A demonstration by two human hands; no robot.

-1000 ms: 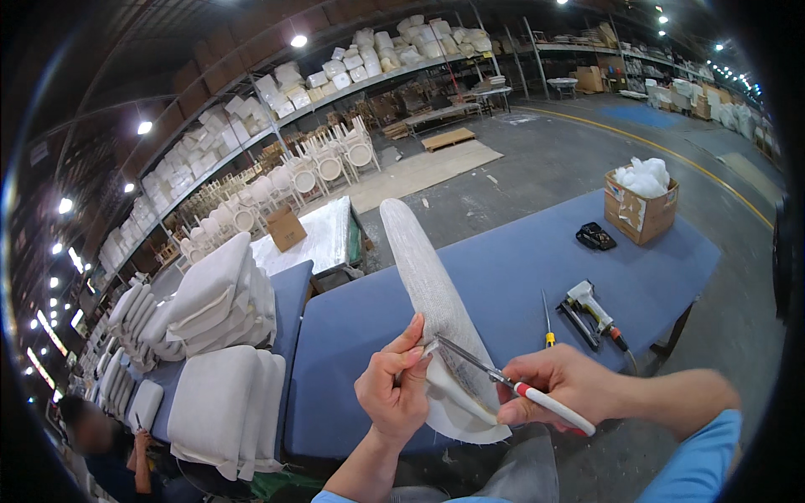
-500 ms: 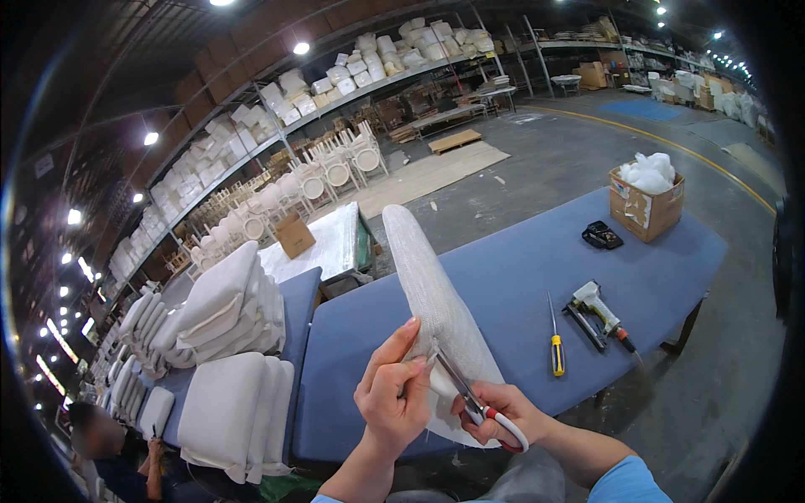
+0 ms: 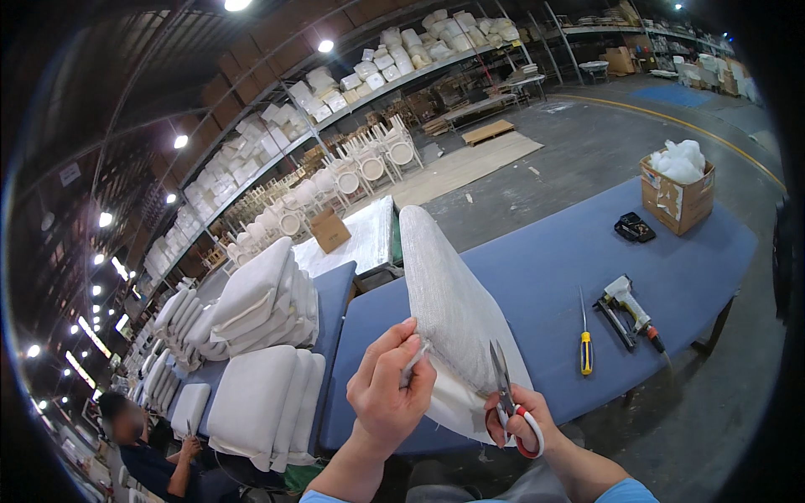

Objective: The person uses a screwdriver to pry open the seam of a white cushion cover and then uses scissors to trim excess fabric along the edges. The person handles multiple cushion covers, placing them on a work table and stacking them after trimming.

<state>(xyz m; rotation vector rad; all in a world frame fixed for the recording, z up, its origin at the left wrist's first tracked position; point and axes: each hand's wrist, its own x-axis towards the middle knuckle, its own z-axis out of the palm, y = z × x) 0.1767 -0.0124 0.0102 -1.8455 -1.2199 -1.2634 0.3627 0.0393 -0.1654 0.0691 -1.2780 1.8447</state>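
A light grey fabric-covered seat cushion (image 3: 457,302) stands tilted on edge on the blue-topped table, its pale underside facing me. My left hand (image 3: 390,386) is closed in a pinch on a small gathered bit of the cushion's grey fabric at the near edge. My right hand (image 3: 521,419) grips scissors (image 3: 501,377) with red-and-white handles. Their blades point up, slightly parted, in front of the cushion's lower right part and apart from my left hand. Loose threads hang along the cushion's lower edge.
On the blue table (image 3: 537,260) lie a yellow-handled screwdriver (image 3: 585,352), a staple gun (image 3: 627,310) and a black case (image 3: 634,227). A cardboard box (image 3: 679,197) of white stuffing stands at the far right. Stacked cushions (image 3: 260,402) fill the left; a co-worker (image 3: 159,453) sits beyond them.
The scissors have drawn away from my left fingers to the right, and their blades now stand parted. My left hand keeps its pinch. The whole view has shifted, moving the surroundings rightward.
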